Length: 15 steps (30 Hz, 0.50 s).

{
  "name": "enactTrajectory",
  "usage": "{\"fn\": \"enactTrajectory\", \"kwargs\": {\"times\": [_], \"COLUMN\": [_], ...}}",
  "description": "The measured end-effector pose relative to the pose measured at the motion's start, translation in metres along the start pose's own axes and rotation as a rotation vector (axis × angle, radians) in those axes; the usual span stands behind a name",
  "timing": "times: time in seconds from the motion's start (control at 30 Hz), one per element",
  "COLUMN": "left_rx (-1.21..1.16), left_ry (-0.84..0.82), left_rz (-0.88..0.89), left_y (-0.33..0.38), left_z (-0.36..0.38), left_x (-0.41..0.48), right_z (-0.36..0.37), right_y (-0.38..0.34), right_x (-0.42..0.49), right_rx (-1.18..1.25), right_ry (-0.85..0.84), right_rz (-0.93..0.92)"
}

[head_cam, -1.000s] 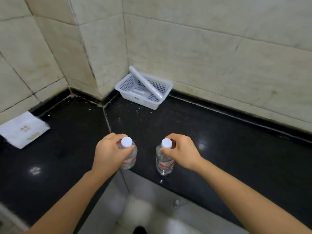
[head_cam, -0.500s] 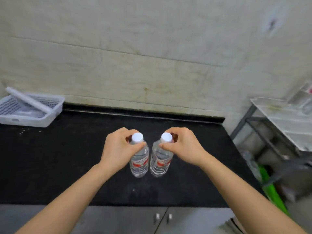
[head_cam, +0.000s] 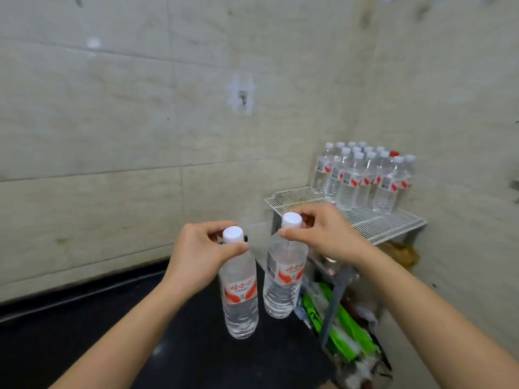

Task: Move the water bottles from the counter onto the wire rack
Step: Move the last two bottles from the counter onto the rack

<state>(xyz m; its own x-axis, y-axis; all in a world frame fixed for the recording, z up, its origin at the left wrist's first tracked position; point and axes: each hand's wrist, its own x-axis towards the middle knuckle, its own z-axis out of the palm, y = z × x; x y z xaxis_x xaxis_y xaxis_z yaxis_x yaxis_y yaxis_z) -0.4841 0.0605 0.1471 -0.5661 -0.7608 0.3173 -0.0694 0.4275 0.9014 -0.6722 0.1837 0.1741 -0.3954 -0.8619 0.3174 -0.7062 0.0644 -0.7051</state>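
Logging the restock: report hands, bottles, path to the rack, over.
Left hand grips left bottle at the neck, right hand grips right bottle likewise. Both bottles in the air, short of the wire rack. Stocked bottles stand at its far corner.

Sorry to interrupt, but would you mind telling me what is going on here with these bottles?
A person is holding two water bottles in the air, one per hand, each pinched at the neck just under its white cap: the left hand has the left bottle, the right hand the right bottle. Both hang over the end of the black counter, short of the wire rack, where a group of bottles stands in the far corner.
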Motion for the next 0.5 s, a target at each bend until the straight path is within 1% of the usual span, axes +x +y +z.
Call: {"fn": "enactTrajectory", "kwargs": {"times": [0.2, 0.3, 0.5], "left_rx": [-0.107, -0.161, -0.128], "left_ry": [-0.043, -0.052, -0.078], "left_rz": [0.094, 0.111, 0.176], "left_y": [0.039, 0.064, 0.096], "left_z": [0.085, 0.126, 0.211], "left_x": [0.081, 0.125, 0.193], "right_z": [-0.095, -0.140, -0.215], "right_y": [0.053, 0.078, 0.136], "right_x": [0.043, 0.063, 0.102], "right_rx": [-0.044, -0.056, -0.057], "right_ry": [0.030, 0.114, 0.251], "right_rz": [0.021, 0.027, -0.011]}}
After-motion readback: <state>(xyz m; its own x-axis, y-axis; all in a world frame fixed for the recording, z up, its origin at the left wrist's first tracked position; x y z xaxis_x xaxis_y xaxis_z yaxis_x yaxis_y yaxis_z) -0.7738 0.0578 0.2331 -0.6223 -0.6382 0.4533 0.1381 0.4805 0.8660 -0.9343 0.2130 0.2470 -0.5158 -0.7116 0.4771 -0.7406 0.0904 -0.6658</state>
